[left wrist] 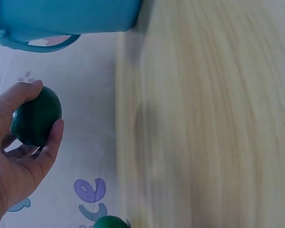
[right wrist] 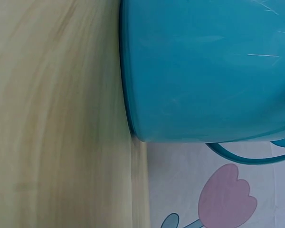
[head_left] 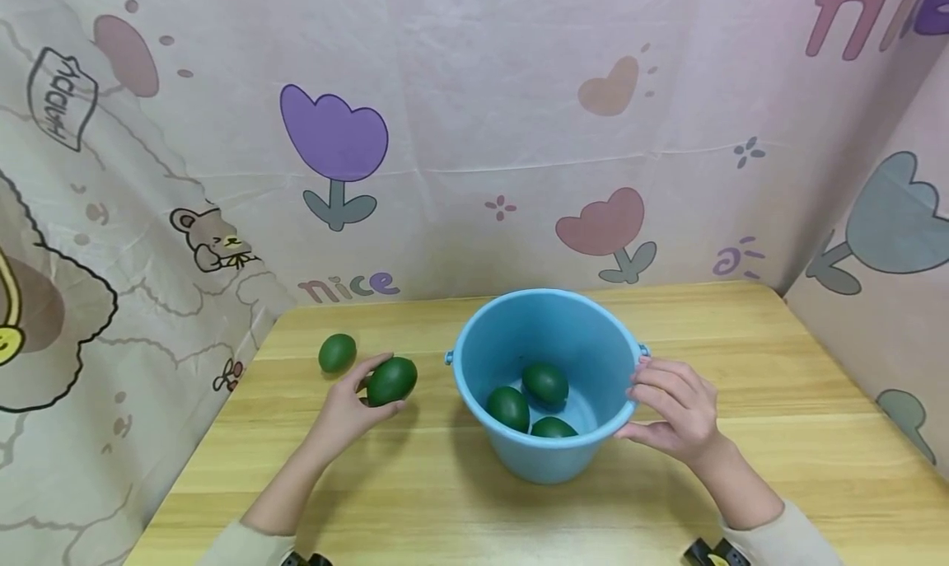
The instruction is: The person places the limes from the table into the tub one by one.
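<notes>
A dark green oval fruit [head_left: 392,381], smooth and lime-like, is held by my left hand [head_left: 352,405] between thumb and fingers. The left wrist view shows this fruit [left wrist: 37,116] raised off the table. A light blue bucket [head_left: 544,459] stands upright to the right of it. Inside, several similar green fruits [head_left: 545,384] lie on the bottom, one partly hidden by the near rim. My right hand [head_left: 678,409] grips the bucket's right rim, fingers near the handle joint and thumb lower down. In the right wrist view the bucket wall [right wrist: 204,71] fills much of the picture; the hand is out of sight there.
Another green fruit [head_left: 337,353] lies on the wooden table [head_left: 756,368] at the back left, behind my left hand. A printed cloth [head_left: 460,137] hangs along the back and both sides. The bucket's handle [left wrist: 47,47] hangs down on its far side.
</notes>
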{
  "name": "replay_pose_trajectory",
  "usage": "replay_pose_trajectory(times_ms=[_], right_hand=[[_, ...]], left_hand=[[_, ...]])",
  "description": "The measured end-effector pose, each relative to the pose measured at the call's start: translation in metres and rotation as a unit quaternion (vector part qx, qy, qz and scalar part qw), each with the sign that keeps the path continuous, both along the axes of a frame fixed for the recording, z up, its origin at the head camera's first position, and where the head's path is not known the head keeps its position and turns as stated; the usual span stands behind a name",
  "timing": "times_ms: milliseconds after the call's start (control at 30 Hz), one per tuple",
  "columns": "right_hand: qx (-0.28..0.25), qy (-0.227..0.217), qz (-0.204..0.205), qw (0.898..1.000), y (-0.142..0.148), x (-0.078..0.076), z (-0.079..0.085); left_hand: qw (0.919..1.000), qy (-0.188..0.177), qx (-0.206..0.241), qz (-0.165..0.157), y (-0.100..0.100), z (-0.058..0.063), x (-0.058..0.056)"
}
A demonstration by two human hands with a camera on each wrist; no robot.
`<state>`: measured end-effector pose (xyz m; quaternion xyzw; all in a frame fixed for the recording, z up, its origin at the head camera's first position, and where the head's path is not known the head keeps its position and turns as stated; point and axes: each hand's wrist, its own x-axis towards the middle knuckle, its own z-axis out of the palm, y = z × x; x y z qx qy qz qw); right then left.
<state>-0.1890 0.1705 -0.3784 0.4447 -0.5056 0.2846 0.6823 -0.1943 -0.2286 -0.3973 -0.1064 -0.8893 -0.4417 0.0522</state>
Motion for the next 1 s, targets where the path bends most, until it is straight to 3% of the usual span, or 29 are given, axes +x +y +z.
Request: replay_pose_trajectory(times_ms=[433, 767, 1000], right_hand=[[-0.002, 0.0, -0.002, 1.0, 0.001, 0.0, -0.002], [0.0, -0.005, -0.006, 1.0, 0.002, 0.0, -0.003], [0.002, -0.004, -0.007, 1.0, 0.001, 0.0, -0.001]], left_hand=[[0.9998, 0.003, 0.0, -0.019, -0.001, 0.023, 0.011], [0.9982, -0.018, 0.012, -0.056, 0.002, 0.043, 0.021], [0.9962, 0.003, -0.014, -0.086, 0.01, 0.058, 0.03]])
